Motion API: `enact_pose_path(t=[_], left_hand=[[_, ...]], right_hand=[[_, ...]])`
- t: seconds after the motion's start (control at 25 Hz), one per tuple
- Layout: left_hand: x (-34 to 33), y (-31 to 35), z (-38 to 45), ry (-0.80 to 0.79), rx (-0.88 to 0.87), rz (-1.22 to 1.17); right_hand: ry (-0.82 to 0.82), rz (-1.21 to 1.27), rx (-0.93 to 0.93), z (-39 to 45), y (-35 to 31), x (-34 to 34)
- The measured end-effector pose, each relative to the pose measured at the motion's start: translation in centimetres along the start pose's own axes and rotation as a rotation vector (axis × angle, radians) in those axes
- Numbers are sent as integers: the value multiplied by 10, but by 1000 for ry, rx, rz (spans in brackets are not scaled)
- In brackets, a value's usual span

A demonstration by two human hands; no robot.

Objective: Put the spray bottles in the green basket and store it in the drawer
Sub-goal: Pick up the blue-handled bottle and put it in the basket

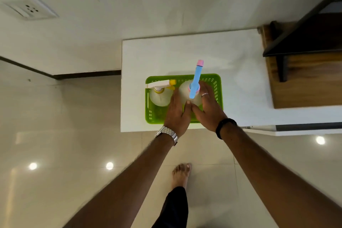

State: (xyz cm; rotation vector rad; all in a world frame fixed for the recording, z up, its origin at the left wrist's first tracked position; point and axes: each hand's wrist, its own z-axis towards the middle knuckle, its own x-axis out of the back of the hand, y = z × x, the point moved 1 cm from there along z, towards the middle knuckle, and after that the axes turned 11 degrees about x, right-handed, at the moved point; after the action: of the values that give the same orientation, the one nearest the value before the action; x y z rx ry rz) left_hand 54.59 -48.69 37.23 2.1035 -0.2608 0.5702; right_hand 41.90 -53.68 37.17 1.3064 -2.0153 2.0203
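Observation:
A green basket [218,87] sits on the white cabinet top [166,55] near its front edge. Inside it at the left stands a clear spray bottle with a white and yellow head [160,90]. To its right stands a clear spray bottle with a blue and pink head [195,81]. My left hand [177,111] and my right hand [209,105] both wrap around the body of the blue-headed bottle, thumbs touching in front of it. The lower part of that bottle is hidden behind my hands.
A wooden shelf with a dark frame [303,57] stands to the right of the cabinet top. A wall socket [30,9] is at the upper left. Glossy floor tiles [74,135] and my bare foot [181,174] lie below.

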Motion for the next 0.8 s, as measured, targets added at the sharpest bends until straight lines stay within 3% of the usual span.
enact_pose_path(t=[0.28, 0.6, 0.8], left_hand=[[-5, -4, 25, -35, 148, -58], [-6, -1, 24, 159, 196, -53], [-2, -5, 8, 177, 164, -137]], right_hand=[[18, -3, 7, 28, 27, -17], [41, -33, -40, 35, 23, -29], [59, -24, -90, 37, 21, -30]])
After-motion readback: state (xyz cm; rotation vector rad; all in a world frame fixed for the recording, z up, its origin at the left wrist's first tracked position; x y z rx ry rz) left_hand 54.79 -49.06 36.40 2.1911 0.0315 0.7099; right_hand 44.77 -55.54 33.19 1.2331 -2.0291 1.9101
